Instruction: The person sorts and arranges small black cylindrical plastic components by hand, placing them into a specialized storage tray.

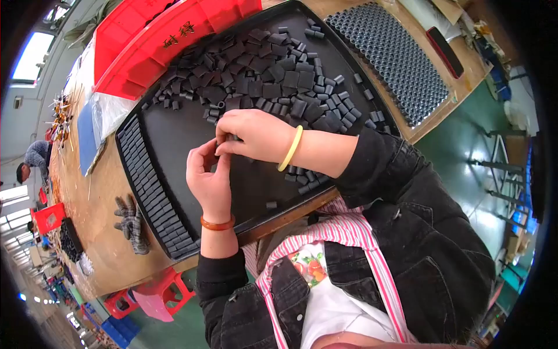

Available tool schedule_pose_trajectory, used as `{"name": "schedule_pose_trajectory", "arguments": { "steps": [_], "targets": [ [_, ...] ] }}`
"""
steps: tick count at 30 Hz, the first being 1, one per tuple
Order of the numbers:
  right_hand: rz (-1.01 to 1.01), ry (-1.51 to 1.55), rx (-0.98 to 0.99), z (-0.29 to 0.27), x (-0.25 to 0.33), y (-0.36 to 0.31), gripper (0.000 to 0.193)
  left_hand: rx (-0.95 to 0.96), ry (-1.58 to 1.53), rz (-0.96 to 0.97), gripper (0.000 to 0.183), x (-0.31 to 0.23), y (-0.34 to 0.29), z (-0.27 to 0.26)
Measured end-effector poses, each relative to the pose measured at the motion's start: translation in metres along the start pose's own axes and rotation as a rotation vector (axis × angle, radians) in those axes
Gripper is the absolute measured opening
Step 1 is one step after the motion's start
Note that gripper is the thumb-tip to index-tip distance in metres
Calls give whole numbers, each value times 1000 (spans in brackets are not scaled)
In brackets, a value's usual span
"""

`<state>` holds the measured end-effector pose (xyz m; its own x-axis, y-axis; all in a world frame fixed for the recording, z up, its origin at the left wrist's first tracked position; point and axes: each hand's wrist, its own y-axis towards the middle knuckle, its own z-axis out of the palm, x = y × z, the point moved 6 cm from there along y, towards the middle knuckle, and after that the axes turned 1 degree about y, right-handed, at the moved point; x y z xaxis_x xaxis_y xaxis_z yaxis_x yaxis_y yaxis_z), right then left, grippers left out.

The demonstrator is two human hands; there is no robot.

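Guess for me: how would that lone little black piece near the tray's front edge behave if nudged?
The little black piece would probably roll or slide, since it looks rounded and the tray floor looks smooth. It's likely light, being so small. The raised rim would probably stop it.

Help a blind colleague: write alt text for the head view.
A person's left hand and right hand meet over a black tray with loose black pieces and, along its left side, neat rows. Beyond is a red bin; a grey glove lies left of the tray.
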<state>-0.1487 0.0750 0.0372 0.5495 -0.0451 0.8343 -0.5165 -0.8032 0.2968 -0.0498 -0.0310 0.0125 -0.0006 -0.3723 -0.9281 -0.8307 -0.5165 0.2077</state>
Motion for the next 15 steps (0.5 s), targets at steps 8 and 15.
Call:
{"name": "schedule_pose_trajectory", "arguments": {
  "steps": [8,15],
  "targets": [
    [-4,-171,4,2,7,-5,15,-66,199,152,20,-19,-3,-3],
    [92,104,-120,-9,-1,2,17,-106,286,122,23,-42,-11,-38]
  ]
}}
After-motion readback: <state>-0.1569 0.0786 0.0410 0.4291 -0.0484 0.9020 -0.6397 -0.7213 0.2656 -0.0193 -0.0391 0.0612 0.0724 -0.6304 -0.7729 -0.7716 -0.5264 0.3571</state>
